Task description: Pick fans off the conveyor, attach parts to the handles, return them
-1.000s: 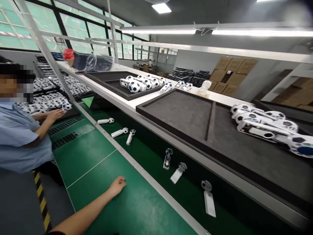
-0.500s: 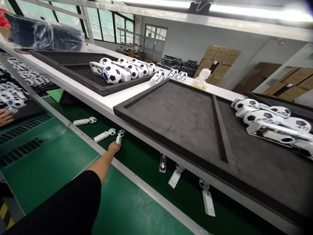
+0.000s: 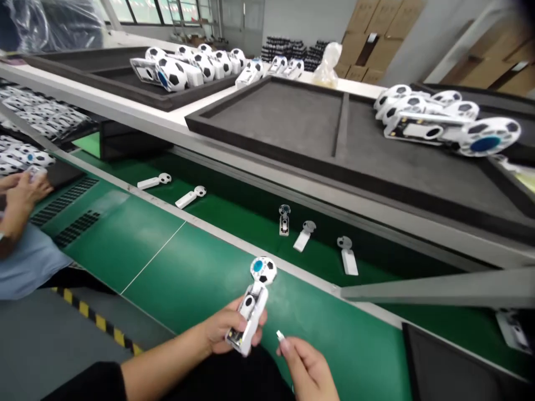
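Two hands work low over a green conveyor belt [image 3: 196,278]. The left hand [image 3: 232,328] is closed around a white handheld device [image 3: 252,312], with the fingers wrapped about its body. The device's soccer-ball-patterned head [image 3: 263,270] tilts up and away, while its end with an exposed circuit board [image 3: 236,341] points down toward the person. This grip appears to keep both ends uncovered and within sight.

The right hand [image 3: 307,370] is nearly closed, pinching a tiny white part [image 3: 279,335] just beside the device. The two are close but apart, and the small gap gives the fingertips [image 3: 285,346] room to move.

Ahead of the hands, a metal rail [image 3: 254,260] edges the belt, with a strip of green belt between it and the device. Past the rail, on a lower green shelf [image 3: 246,211], five white devices [image 3: 284,220] lie well apart, an arrangement that seems to stop them from knocking together. Above them, a black foam-lined tray [image 3: 267,120] has a cluster of finished-looking devices [image 3: 443,122] at its far end. A grey strut [image 3: 438,289] crosses further right, over a black tray corner [image 3: 451,362]. Far to the left, a co-worker's hands [image 3: 25,192] handle another device [image 3: 37,172] beside a blue sleeve [image 3: 29,262].
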The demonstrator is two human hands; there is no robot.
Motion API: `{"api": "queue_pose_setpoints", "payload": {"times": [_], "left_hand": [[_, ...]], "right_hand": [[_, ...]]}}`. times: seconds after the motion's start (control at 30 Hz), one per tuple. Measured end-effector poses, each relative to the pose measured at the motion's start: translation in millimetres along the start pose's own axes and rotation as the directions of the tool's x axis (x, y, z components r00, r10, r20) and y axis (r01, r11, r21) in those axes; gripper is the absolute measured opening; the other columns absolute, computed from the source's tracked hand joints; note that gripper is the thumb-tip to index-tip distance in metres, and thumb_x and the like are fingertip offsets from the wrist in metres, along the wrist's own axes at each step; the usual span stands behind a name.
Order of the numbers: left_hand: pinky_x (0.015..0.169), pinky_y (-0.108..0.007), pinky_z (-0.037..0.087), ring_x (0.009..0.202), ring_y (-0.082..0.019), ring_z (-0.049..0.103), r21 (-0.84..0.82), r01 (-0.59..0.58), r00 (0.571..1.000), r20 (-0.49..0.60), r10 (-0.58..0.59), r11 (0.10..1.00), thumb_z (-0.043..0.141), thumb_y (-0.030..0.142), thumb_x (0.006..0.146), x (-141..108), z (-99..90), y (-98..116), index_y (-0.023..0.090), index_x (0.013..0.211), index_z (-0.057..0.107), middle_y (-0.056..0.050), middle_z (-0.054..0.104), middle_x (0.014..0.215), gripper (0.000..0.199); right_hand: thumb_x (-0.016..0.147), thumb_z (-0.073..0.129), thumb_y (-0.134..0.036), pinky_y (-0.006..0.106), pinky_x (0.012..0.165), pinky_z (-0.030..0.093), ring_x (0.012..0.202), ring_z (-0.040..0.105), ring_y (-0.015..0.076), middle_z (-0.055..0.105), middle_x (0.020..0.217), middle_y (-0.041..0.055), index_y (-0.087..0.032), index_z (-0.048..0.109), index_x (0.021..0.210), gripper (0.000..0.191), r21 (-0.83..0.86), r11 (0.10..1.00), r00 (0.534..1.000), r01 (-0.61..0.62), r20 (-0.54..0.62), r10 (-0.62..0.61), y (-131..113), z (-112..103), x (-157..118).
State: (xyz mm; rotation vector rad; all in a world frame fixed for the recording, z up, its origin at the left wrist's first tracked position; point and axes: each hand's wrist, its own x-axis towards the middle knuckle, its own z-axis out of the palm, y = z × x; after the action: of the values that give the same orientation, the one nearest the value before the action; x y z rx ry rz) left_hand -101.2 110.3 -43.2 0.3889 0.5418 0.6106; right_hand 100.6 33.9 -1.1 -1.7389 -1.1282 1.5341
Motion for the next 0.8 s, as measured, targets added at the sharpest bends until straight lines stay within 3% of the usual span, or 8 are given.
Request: {"api": "queue_pose_setpoints", "payload": {"times": [0.07, 0.13, 0.37, 0.53, 0.7, 0.8], "left_hand": [[0.048, -0.018, 0.044, 0.063, -0.014, 0.062, -0.028, 0.008, 0.999, 0.052, -0.006, 1.0, 0.081, 0.026, 0.054, -10, 24.2, -20, 0.012, 0.094, 0.061, -0.006, 0.065, 0.079, 0.047], [0.054, -0.018, 0.044, 0.067, -0.014, 0.062, 0.016, 0.019, 0.998, 0.064, -0.02, 1.0, 0.085, 0.024, 0.053, -17, 36.5, -33, 0.012, 0.098, 0.06, -0.007, 0.067, 0.079, 0.054], [0.063, -0.024, 0.045, 0.07, -0.012, 0.057, 0.331, 0.027, 0.982, 0.167, -0.087, 0.943, 0.081, 0.02, 0.058, -34, 48.4, -45, 0.018, 0.11, 0.047, -0.001, 0.062, 0.084, 0.062], [0.061, -0.024, 0.045, 0.073, -0.012, 0.055, 0.577, 0.055, 0.993, 0.057, -0.107, 0.815, 0.068, 0.008, 0.056, -43, 68.3, -48, 0.022, 0.115, 0.041, 0.002, 0.054, 0.089, 0.066], [0.047, -0.018, 0.036, 0.06, -0.008, 0.047, 0.795, 0.156, 0.988, -0.114, -0.108, 0.586, 0.064, 0.007, 0.056, -51, 88.4, -50, 0.022, 0.116, 0.039, 0.005, 0.049, 0.082, 0.067], [0.047, -0.018, 0.035, 0.06, -0.007, 0.044, 0.804, 0.128, 0.992, -0.102, -0.078, 0.58, 0.065, 0.007, 0.056, -53, 92.2, -53, 0.021, 0.11, 0.04, 0.006, 0.048, 0.08, 0.062]], "right_hand": [[0.09, 0.05, -0.06, 0.033, 0.079, 0.05, 0.079, 0.063, 0.0212, 0.07, 0.078, 0.0048, -0.017, 0.068, 0.077, 0.049, 0.068, 0.995, 0.996, 0.069, 0.058, -0.073, -4, 6, -7], [0.092, 0.048, -0.058, 0.03, 0.078, 0.049, 0.078, 0.064, 0.0213, 0.072, 0.078, 0.0059, -0.017, 0.069, 0.076, 0.049, 0.12, 0.986, 0.988, 0.115, 0.088, -0.126, -8, 7, -17], [0.092, 0.052, -0.051, 0.029, 0.076, 0.047, 0.075, 0.063, 0.0208, 0.071, 0.073, 0.0059, -0.016, 0.071, 0.073, 0.044, 0.132, 0.979, 0.982, 0.154, 0.092, -0.167, -4, -7, -53], [0.088, 0.054, -0.053, 0.027, 0.06, 0.038, 0.061, 0.048, 0.0161, 0.058, 0.06, 0.0022, -0.015, 0.066, 0.067, 0.045, 0.044, 0.988, 0.985, 0.147, 0.09, -0.15, 7, -15, -68], [0.09, 0.048, -0.051, 0.028, 0.058, 0.03, 0.06, 0.037, 0.0139, 0.042, 0.059, -0.0013, -0.016, 0.054, 0.061, 0.046, -0.017, 0.986, 0.98, 0.163, 0.121, -0.16, 13, -17, -75], [0.091, 0.046, -0.05, 0.028, 0.058, 0.03, 0.061, 0.036, 0.0141, 0.039, 0.06, -0.0019, -0.018, 0.049, 0.061, 0.045, -0.021, 0.983, 0.972, 0.181, 0.159, -0.176, 16, -17, -76]]}}
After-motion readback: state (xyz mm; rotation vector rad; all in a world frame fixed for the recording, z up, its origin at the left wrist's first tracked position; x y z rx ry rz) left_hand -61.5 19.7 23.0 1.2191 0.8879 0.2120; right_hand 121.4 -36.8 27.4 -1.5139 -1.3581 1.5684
